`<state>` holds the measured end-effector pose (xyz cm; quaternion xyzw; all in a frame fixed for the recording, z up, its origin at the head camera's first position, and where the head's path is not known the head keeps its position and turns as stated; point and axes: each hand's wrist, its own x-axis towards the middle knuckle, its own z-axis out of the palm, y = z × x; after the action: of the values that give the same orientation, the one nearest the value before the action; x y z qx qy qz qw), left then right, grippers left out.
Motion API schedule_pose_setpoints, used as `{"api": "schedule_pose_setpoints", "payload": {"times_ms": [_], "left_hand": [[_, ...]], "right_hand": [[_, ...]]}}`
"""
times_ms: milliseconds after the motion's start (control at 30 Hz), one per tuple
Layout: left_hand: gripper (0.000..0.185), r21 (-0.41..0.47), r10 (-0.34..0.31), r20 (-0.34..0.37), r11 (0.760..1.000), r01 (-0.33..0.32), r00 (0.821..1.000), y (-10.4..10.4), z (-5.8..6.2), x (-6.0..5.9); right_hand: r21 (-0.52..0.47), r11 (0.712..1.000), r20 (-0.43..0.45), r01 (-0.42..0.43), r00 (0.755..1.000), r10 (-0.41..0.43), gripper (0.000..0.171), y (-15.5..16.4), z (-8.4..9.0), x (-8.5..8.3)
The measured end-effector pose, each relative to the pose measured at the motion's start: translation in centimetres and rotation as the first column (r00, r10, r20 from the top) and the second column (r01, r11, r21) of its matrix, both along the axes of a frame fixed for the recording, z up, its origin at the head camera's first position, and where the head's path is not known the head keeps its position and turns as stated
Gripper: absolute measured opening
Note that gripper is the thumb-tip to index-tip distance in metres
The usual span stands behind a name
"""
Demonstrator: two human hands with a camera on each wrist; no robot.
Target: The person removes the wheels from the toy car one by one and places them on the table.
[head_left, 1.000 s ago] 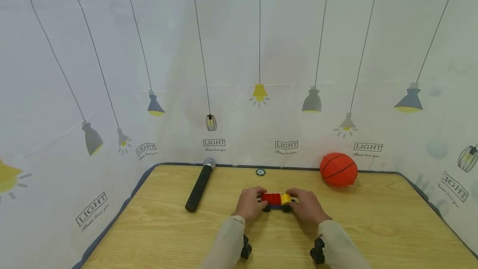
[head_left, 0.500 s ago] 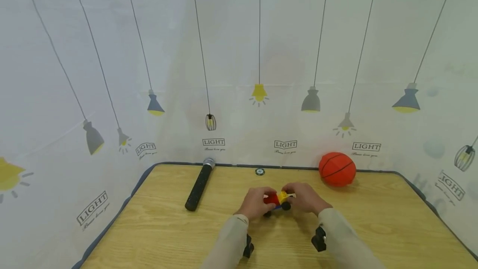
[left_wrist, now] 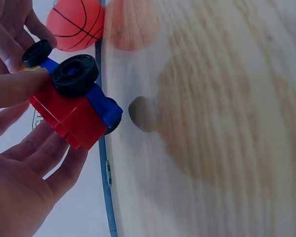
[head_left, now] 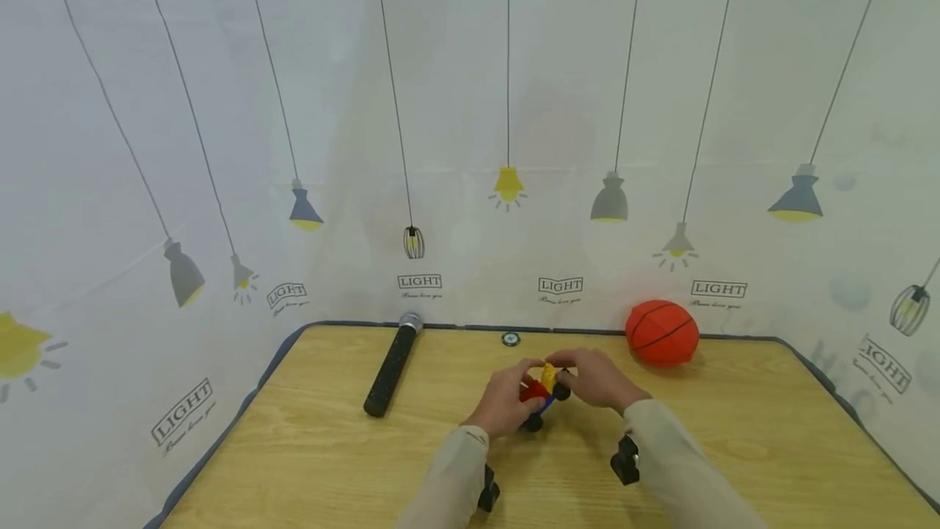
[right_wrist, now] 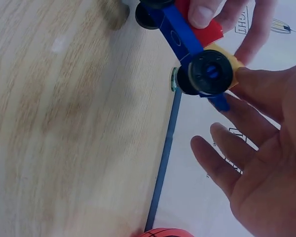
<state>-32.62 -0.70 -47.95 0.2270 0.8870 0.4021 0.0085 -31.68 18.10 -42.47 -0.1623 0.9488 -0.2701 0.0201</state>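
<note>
A toy car (head_left: 542, 395) of red and yellow blocks on a blue chassis with black wheels is tilted up, its yellow end raised and its lower wheel near the wooden table (head_left: 330, 464). My left hand (head_left: 514, 392) grips the red block, thumb on one side and fingers on the other. My right hand (head_left: 580, 374) pinches the yellow end. The left wrist view shows the toy car (left_wrist: 74, 116) in my left hand (left_wrist: 24, 148). In the right wrist view the toy car (right_wrist: 190, 37) meets my right hand (right_wrist: 259, 89) at the yellow block, lower fingers spread free.
A black microphone (head_left: 392, 366) lies to the left. An orange ball (head_left: 661, 333) sits at the back right, also seen as the ball (left_wrist: 76, 24). A small round disc (head_left: 512, 339) lies by the far table edge. A printed curtain (head_left: 470, 145) surrounds the table.
The toy car lay flat on the table between my hands. Both hands have closed in, and the yellow end has been lifted so the car tilts.
</note>
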Motion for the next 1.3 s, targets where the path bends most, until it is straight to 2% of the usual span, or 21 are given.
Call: {"api": "schedule_pose_setpoints", "payload": {"times_ms": [233, 433, 733, 1000, 1100, 1300], "left_hand": [[0.060, 0.008, 0.005, -0.014, 1.000, -0.005, 1.000, -0.2, -0.3, 0.2], [0.057, 0.058, 0.025, 0.015, 0.998, -0.026, 1.000, -0.1, -0.1, 0.6], [0.054, 0.233, 0.016, 0.095, 0.972, -0.038, 0.995, 0.0, 0.2, 0.9], [0.052, 0.301, 0.017, 0.153, 0.952, -0.063, 0.988, 0.2, 0.2, 1.4], [0.052, 0.327, -0.001, 0.167, 0.943, -0.054, 0.986, 0.2, 0.1, 1.6], [0.052, 0.329, -0.031, 0.184, 0.944, -0.032, 0.982, 0.2, 0.2, 1.9]], "right_hand": [[-0.061, 0.993, -0.080, 0.105, 0.991, -0.110, 0.039, 0.6, -0.6, 0.0], [-0.132, 0.984, -0.062, 0.122, 0.990, -0.131, 0.036, 0.9, -1.0, 0.5], [-0.174, 0.981, -0.080, 0.089, 0.991, -0.104, 0.018, 0.3, -1.3, 0.8], [-0.175, 0.983, -0.082, 0.057, 0.994, -0.072, 0.011, 0.0, -1.3, 0.9], [-0.172, 0.984, -0.074, 0.036, 0.996, -0.049, 0.009, -0.1, -1.2, 0.8], [-0.176, 0.984, -0.024, 0.003, 1.000, -0.008, 0.012, -0.3, -1.3, 0.9]]}}
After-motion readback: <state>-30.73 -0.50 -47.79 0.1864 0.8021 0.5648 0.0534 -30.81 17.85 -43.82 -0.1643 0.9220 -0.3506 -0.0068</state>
